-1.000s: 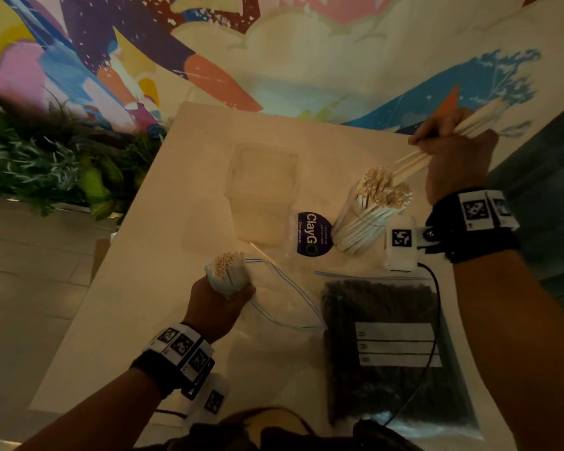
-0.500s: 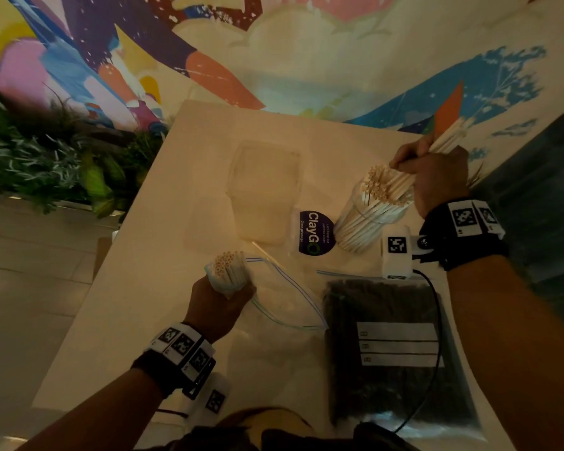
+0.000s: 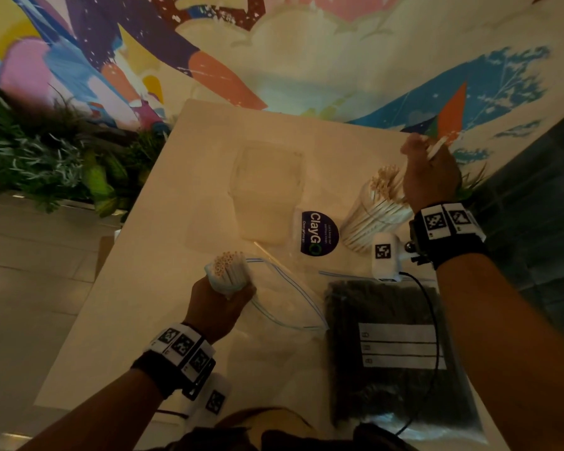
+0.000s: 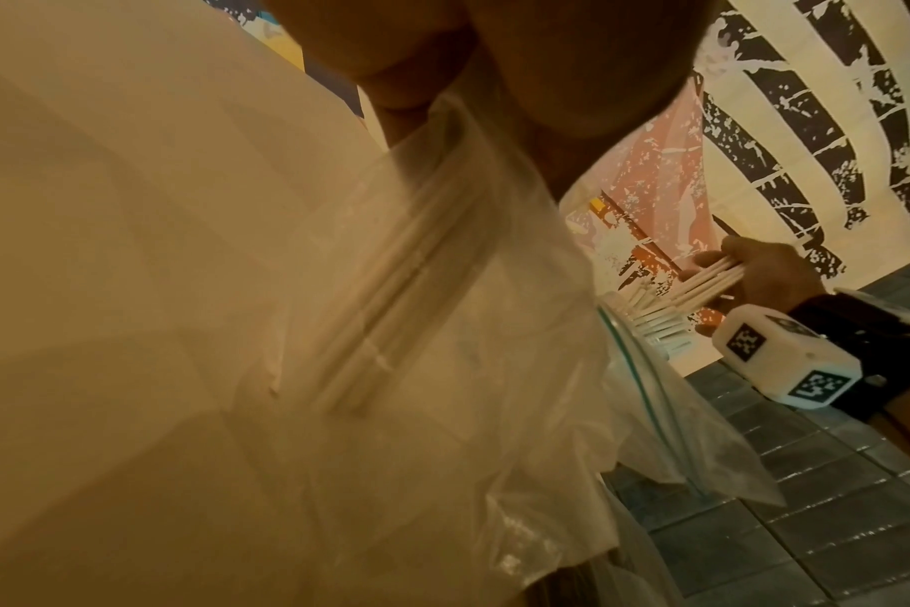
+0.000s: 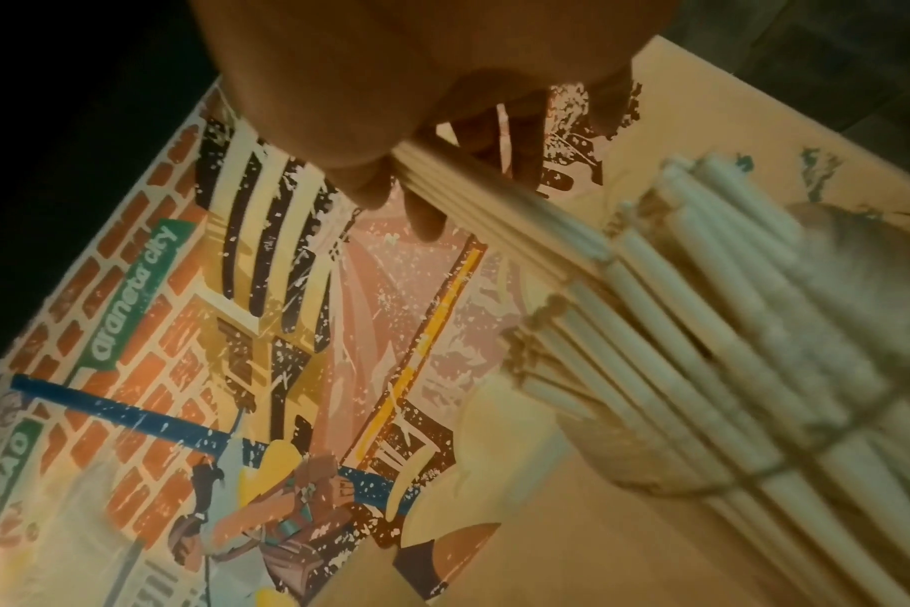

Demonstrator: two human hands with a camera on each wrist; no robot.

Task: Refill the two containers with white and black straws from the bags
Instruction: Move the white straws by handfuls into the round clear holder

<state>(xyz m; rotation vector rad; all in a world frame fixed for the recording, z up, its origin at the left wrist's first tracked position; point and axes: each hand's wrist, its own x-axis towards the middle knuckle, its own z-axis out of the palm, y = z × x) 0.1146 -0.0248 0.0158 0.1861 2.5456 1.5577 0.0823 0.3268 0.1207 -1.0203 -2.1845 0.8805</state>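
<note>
My right hand [image 3: 428, 172] grips a small bunch of white straws [image 5: 499, 205] and holds their lower ends in the round clear container [image 3: 376, 216], which is packed with white straws. My left hand [image 3: 220, 302] grips the clear zip bag [image 3: 284, 301] bunched round the white straws [image 3: 227, 266] still inside it, their ends pointing up. A square clear container [image 3: 267, 190] stands empty behind the bag. The bag of black straws [image 3: 394, 349] lies flat at the front right.
A white card with a dark round ClayGo sticker [image 3: 318, 232] stands between the two containers. One loose white straw [image 3: 264, 250] lies by the bag's mouth. The table [image 3: 137, 271] ends against a painted wall; green plants [image 3: 46, 157] border its left.
My right hand has come down and left with its bunch of white straws, from above the round container into it. The left hand has stayed still.
</note>
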